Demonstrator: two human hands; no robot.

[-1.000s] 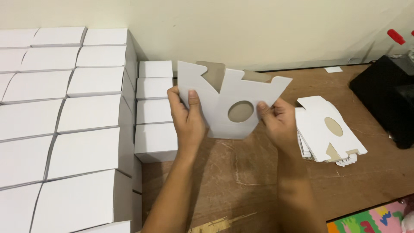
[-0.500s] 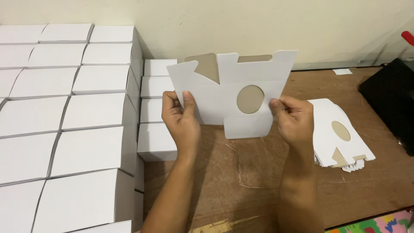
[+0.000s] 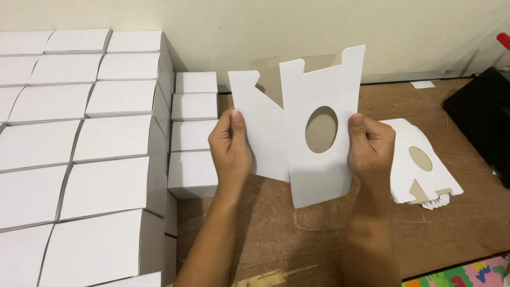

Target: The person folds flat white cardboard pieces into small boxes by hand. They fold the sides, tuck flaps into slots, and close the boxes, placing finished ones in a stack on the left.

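1. The flat white box blank (image 3: pixel 313 133) now stands upright in front of the wall, held in the air above the desk (image 3: pixel 297 239). A second ago it was tilted and lower, with the hands closer together; since then it has been turned square to the camera and raised.
2. The left hand (image 3: pixel 231 149) pinches the blank's left edge, thumb on the front face, fingers behind.
3. The right hand (image 3: pixel 372 149) grips the right edge in the same way, thumb on the front beside the oval window (image 3: pixel 321 129).
4. The left panel now sits at a slight angle to the taller middle panel, so a crease shows between them. I judge that the blank is being opened from flat into a box shape, with folding only just started.
5. To the right, on the desk, lies a stack of flat blanks (image 3: pixel 419 165) of the same kind, each with its oval cut-out, just beside the right hand's wrist.
6. To the left stand rows of finished white boxes (image 3: pixel 106 138), stacked high, with a lower column of boxes (image 3: pixel 194 133) close behind the left hand.
7. A black object (image 3: pixel 481 117) sits at the far right edge of the desk, well apart from the hands.
8. The bare desk under the blank gives room to work; the box column on the left is the nearest thing that could crowd the left hand.
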